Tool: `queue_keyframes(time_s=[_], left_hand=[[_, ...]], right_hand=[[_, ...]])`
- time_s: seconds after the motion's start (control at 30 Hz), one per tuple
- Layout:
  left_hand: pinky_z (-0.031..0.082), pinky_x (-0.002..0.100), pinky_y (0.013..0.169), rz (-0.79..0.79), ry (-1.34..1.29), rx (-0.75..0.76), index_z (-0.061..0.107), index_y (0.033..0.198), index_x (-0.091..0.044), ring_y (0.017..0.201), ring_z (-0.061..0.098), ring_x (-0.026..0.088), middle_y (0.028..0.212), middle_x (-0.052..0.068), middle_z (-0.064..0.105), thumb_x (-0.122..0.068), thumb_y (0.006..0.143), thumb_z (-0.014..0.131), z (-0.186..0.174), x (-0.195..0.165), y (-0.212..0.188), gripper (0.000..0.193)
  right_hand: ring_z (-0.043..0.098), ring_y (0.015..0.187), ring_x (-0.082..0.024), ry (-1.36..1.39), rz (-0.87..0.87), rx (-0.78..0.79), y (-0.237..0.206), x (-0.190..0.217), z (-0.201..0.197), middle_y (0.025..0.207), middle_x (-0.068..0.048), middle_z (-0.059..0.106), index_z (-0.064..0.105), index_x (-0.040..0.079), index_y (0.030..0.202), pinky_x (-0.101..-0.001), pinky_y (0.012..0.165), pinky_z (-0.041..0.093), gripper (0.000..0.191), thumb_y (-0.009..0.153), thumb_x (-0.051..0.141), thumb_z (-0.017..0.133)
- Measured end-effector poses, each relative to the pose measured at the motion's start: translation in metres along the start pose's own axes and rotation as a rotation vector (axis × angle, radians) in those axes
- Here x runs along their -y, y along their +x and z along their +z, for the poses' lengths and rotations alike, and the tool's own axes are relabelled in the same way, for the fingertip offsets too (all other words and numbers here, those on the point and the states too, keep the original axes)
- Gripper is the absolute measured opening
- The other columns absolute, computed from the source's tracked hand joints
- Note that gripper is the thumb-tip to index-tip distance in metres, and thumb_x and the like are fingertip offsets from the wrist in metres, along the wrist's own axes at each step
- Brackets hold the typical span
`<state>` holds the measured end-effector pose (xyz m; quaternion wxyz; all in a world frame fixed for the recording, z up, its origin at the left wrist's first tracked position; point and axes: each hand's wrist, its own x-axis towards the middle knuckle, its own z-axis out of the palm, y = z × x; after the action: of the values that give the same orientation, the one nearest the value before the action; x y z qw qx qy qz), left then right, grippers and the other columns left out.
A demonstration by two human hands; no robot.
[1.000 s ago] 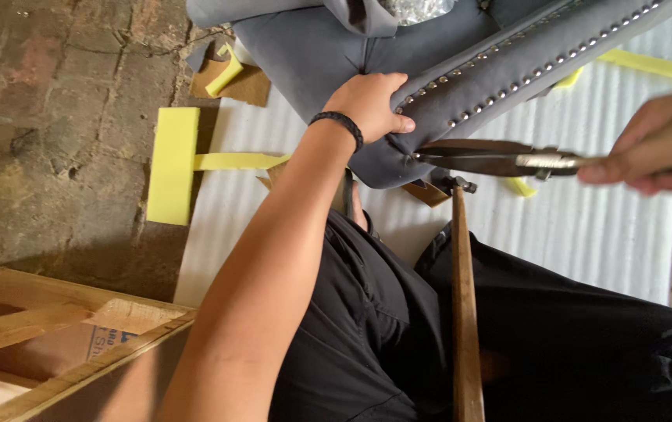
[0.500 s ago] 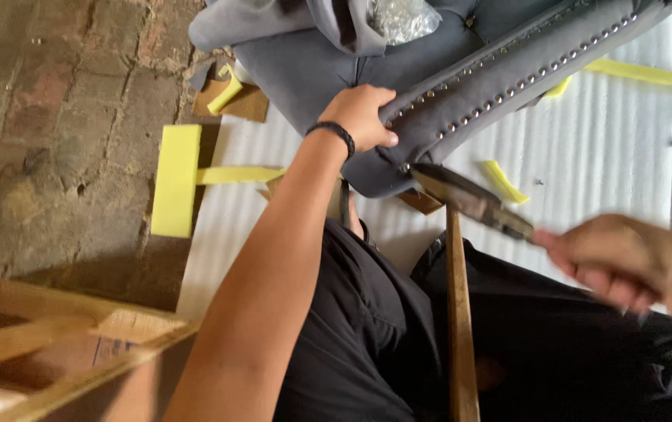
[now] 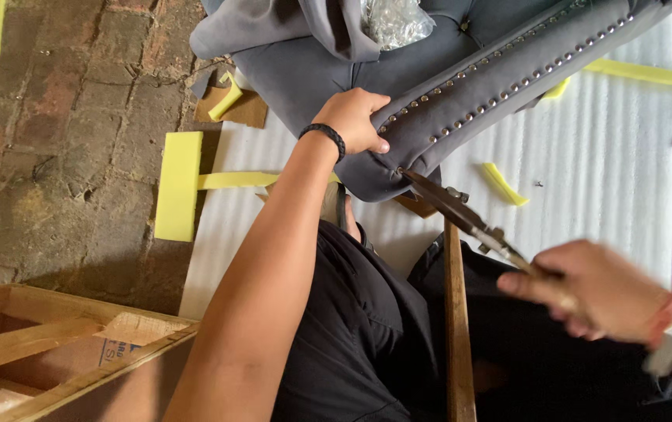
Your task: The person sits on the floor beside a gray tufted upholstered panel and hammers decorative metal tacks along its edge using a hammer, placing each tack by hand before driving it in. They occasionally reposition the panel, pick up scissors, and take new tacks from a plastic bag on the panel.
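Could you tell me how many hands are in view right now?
2: the left hand presses on the grey cushion; the right hand, blurred, holds the pliers lower right.

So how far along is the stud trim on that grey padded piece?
Done: studs run along most of the grey upholstered panel. In hand: the left hand steadies the panel's end while the right hand sets the pliers tip at the last corner stud. Left: that corner; yellow foam scraps lie around.
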<state>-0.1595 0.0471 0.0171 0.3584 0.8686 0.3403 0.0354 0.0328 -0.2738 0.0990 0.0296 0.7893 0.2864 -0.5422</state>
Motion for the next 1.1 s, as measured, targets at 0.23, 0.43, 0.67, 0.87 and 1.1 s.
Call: queue_keyframes(time_s=[0.23, 0.43, 0.67, 0.87, 1.1], left_hand=[[0.049, 0.033, 0.104, 0.026, -0.152, 0.005, 0.06, 0.138, -0.013, 0.125, 0.063, 0.027, 0.133, 0.014, 0.066, -0.011, 0.066, 0.089, -0.001, 0.014, -0.005, 0.078], [0.05, 0.031, 0.105, -0.048, -0.185, 0.043, 0.062, 0.139, -0.015, 0.129, 0.063, 0.024, 0.138, 0.013, 0.065, -0.005, 0.073, 0.08, -0.005, 0.016, 0.002, 0.07], [0.05, 0.03, 0.104, -0.047, -0.318, 0.049, 0.061, 0.139, -0.012, 0.13, 0.063, 0.023, 0.138, 0.011, 0.066, 0.0, 0.075, 0.078, -0.004, 0.015, -0.005, 0.067], [0.049, 0.031, 0.105, -0.05, -0.272, 0.036, 0.062, 0.137, -0.014, 0.133, 0.058, 0.022, 0.139, 0.008, 0.065, 0.0, 0.073, 0.078, -0.006, 0.013, -0.005, 0.067], [0.049, 0.031, 0.105, -0.036, -0.236, 0.035, 0.062, 0.137, -0.015, 0.132, 0.061, 0.022, 0.138, 0.01, 0.065, -0.001, 0.072, 0.079, -0.005, 0.015, -0.004, 0.069]], right_hand=[[0.036, 0.034, -0.015, 0.348, 0.036, 0.109, -0.007, 0.002, -0.025, 0.046, -0.003, 0.04, 0.057, 0.001, 0.064, -0.0343, 0.032, 0.03, 0.061, 0.09, 0.055, 0.068], [0.057, 0.039, -0.015, -0.096, 0.002, -0.056, -0.005, 0.007, 0.009, 0.05, -0.004, 0.058, 0.063, 0.004, 0.075, -0.0301, 0.038, 0.048, 0.048, 0.09, 0.049, 0.072], [0.042, 0.037, -0.016, 0.303, 0.007, 0.058, 0.018, -0.02, 0.002, 0.048, -0.003, 0.045, 0.06, 0.002, 0.067, -0.0337, 0.036, 0.033, 0.056, 0.09, 0.052, 0.069], [0.039, 0.035, -0.018, 0.334, 0.073, 0.183, 0.012, -0.015, -0.039, 0.047, -0.002, 0.038, 0.058, 0.002, 0.068, -0.0333, 0.031, 0.031, 0.059, 0.094, 0.055, 0.063], [0.04, 0.031, -0.022, 0.075, 0.231, 0.113, 0.039, -0.001, -0.07, 0.047, -0.009, 0.043, 0.06, -0.004, 0.07, -0.0363, 0.031, 0.035, 0.066, 0.096, 0.057, 0.058]])
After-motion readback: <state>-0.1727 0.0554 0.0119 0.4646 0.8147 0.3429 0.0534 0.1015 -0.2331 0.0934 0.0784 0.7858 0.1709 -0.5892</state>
